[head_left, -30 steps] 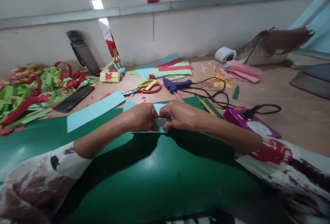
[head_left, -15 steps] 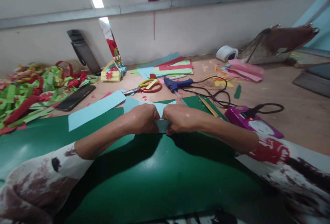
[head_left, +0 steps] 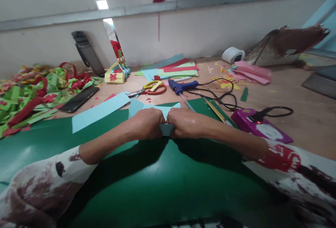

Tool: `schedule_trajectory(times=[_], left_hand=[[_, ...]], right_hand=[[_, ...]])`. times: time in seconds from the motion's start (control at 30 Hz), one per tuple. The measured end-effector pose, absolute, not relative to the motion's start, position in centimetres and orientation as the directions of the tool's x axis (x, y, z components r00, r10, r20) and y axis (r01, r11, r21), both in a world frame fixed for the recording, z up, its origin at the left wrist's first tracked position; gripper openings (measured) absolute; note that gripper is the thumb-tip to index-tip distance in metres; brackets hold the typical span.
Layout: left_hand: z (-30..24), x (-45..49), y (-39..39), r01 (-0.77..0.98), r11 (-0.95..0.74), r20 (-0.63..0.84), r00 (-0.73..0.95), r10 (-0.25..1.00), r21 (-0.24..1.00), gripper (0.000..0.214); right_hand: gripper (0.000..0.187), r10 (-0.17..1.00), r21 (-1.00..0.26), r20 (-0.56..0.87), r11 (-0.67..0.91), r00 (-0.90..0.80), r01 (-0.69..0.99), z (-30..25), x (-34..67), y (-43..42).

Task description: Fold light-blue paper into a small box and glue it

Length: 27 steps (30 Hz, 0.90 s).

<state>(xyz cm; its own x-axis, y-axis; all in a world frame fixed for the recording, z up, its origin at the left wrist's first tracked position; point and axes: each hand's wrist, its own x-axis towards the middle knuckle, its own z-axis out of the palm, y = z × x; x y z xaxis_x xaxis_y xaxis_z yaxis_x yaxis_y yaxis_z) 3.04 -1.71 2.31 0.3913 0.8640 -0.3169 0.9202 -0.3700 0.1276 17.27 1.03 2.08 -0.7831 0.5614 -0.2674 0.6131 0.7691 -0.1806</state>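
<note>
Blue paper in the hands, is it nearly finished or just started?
Already made, it seems: a yellow paper basket by the wall and a heap of green and red strips on the left. In hand: the left hand and the right hand pinch the blue paper into a fold over the green mat. Probably left: a flat blue strip beside them, unfolded, and the glue gun and scissors lie untouched.

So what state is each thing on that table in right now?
left hand, closed, pinching the light blue paper.
right hand, closed, pinching the same paper.
light blue paper, partly folded, held over the green mat.
blue strip, lying flat.
scissors, blades closed, lying flat.
glue gun, on its side, corded.
phone, screen dark.
purple device, red light on.
</note>
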Motion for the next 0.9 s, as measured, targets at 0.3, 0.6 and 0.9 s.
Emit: schedule_trajectory(times=[0.3, 0.6, 0.9], left_hand=[[2.4, 3.3, -1.9, 0.926, -0.366, -0.322, 0.376, 0.869, 0.095, 0.015], [2.5, 2.8, -1.8, 0.911, -0.376, -0.334, 0.411, 0.848, 0.167, 0.015], [1.5, 2.3, -0.5, 0.779, -0.216, -0.396, 0.51, 0.763, 0.588, 0.011]], right_hand=[[0.009, 0.521, -0.163, -0.273, 0.803, -0.809, 0.573, 2.5, 17.6, 1.1], [0.02, 0.543, -0.112, -0.244, 0.807, -0.803, 0.579, 3.2, 18.3, 1.2], [0.013, 0.565, -0.088, -0.232, 0.798, -0.792, 0.596, 3.2, 18.0, 1.1]])
